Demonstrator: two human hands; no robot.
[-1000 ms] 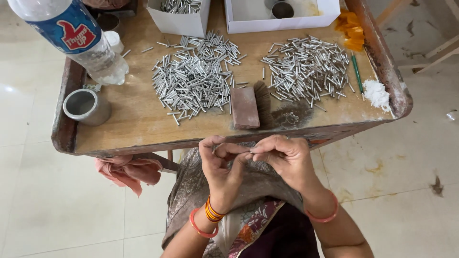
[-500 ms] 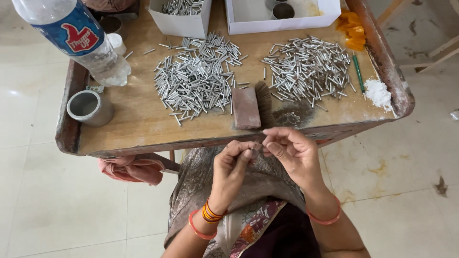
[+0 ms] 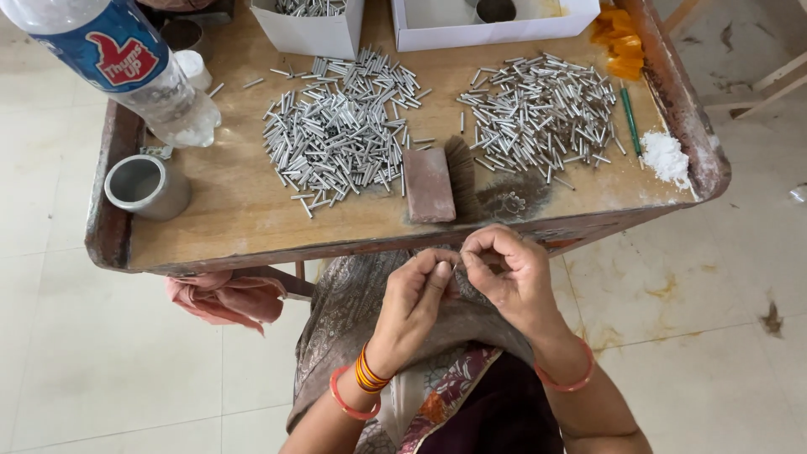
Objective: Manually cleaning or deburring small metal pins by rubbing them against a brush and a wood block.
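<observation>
Both hands pinch a tiny metal piece over the lap

Left hand and right hand meet fingertip to fingertip, fingers clenched on a small thin metal piece, barely visible. A slip could drop it into the cloth. Beyond, tube piles cover the surface.

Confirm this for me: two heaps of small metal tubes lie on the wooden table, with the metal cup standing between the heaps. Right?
Not quite. The two heaps of metal tubes do lie on the wooden table, but the head view shows the metal cup at the table's left edge; a reddish block lies between the heaps.
</observation>
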